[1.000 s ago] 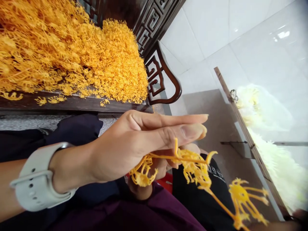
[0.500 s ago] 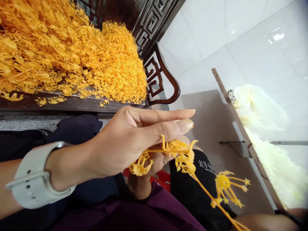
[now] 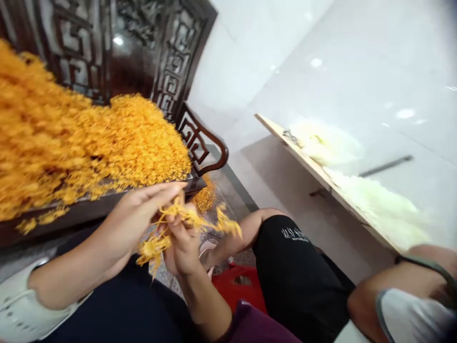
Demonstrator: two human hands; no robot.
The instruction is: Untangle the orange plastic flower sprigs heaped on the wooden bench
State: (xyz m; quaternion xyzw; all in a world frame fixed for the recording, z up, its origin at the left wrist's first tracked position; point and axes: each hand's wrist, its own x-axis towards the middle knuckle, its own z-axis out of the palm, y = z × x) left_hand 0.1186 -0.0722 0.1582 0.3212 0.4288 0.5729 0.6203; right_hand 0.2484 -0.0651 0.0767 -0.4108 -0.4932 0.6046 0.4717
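My left hand (image 3: 137, 221), with a white watch on its wrist, comes in from the left, its fingers pinched on a bunch of orange plastic flower sprigs (image 3: 185, 219). Just to the right and slightly below, my right hand (image 3: 183, 245) rises from the bottom with its fingers curled round the same bunch. Sprig ends stick out to the right and hang down at the lower left of the two hands. The picture is blurred by motion.
A big heap of orange sprigs (image 3: 89, 138) covers a dark carved wooden bench (image 3: 200, 143) at the left. A slanted board (image 3: 321, 174) at the right carries pale white sprigs (image 3: 378, 205). Another person's knee in black shorts (image 3: 296, 257) and a red stool (image 3: 237, 286) are close by.
The view has swung and blurred. My hands now sit lower and further left, closed together on the bunch. The long sprig trailing to the lower right is no longer stretched out.
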